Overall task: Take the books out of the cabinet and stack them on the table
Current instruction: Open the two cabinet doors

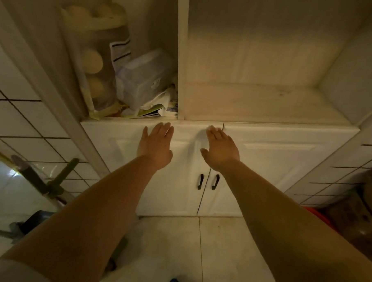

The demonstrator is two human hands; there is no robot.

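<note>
A white cabinet (286, 158) stands before me, its two lower doors closed, each with a black handle (200, 181). My left hand (156, 145) and my right hand (220, 149) are both stretched out flat, fingers straight, in front of the upper part of the doors, and hold nothing. The open shelf on the right (257, 101) is bare. In the left compartment lie some thin booklets or papers (152, 111) under a plastic-wrapped box (145, 77). No table is in view.
A tall clear rack with round pale items (92, 60) fills the left compartment's left side. White tiled walls flank the cabinet. A green-grey metal stand (51, 184) is at lower left, and a brown object with a red rim (356, 214) at right. Pale floor tiles lie below.
</note>
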